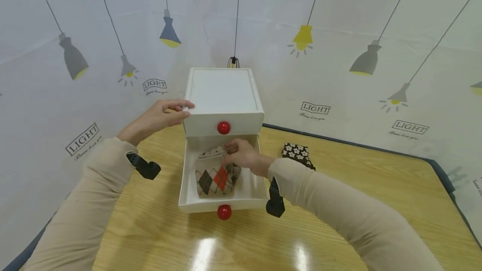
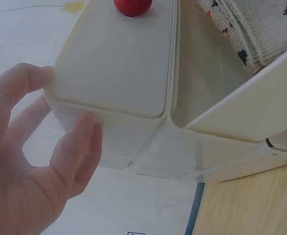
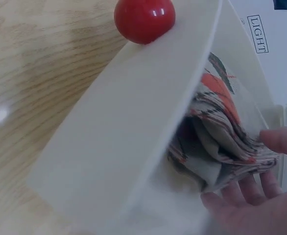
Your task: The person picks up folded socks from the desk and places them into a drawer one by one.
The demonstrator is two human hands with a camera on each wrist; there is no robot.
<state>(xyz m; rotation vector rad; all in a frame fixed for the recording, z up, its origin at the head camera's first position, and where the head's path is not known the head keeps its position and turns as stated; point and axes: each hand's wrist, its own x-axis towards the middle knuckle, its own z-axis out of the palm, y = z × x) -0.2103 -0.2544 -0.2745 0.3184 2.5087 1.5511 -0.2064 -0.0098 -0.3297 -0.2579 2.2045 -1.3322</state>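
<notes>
A small white two-drawer cabinet (image 1: 222, 91) stands on the table. My left hand (image 1: 160, 116) touches its upper left edge, the fingers reaching onto the top and the thumb near the front corner. In the left wrist view the fingers (image 2: 77, 142) lie against that corner, fairly straight. The lower drawer (image 1: 261, 189) is pulled out. Inside it lie folded knit argyle socks (image 1: 211, 181), beige with red and dark diamonds. My right hand (image 1: 242, 154) reaches into the drawer and pinches the folded fabric (image 3: 222, 152) at its back right, thumb on one side, fingers beneath.
The upper drawer is closed and has a red round knob (image 1: 224, 127); another red knob (image 1: 224, 212) is on the lower drawer's front. A folded black cloth item with white flowers (image 1: 296, 154) lies on the wooden table (image 1: 339, 187), right of the cabinet. A lamp-printed backdrop (image 1: 271, 62) hangs behind.
</notes>
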